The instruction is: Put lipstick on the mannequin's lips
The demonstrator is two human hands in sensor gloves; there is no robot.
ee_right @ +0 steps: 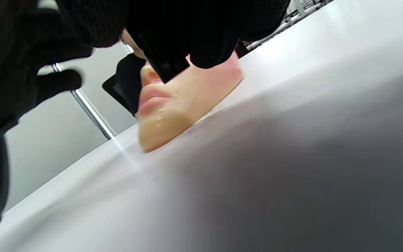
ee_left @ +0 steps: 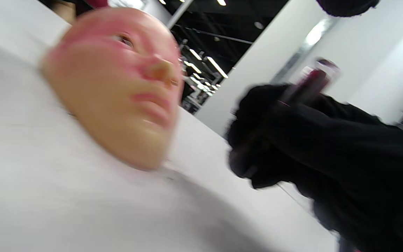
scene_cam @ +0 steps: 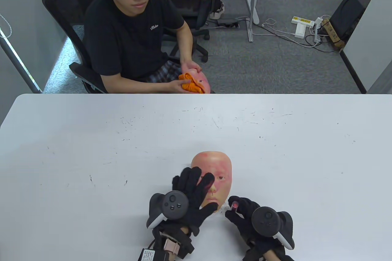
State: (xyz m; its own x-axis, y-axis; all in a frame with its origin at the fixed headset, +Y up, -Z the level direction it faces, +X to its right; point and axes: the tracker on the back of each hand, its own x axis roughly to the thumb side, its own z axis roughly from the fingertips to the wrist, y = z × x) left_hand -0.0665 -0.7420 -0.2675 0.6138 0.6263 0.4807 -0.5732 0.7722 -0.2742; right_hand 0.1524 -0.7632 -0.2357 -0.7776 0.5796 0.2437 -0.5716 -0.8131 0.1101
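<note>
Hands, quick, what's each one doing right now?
Left hand: open, fingers spread, resting on the mannequin face.
Right hand: closed around the lipstick, beside the chin, tip not on the lips.

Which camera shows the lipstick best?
The left wrist view: the lipstick sticks up from the right hand, though blurred. The table view shows only its red tip; the right wrist view shows a dark edge.

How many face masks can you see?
2. One mannequin face lies on the white table under the left hand, beside the right hand. The other mask is held by the seated person past the table's far edge.
</note>
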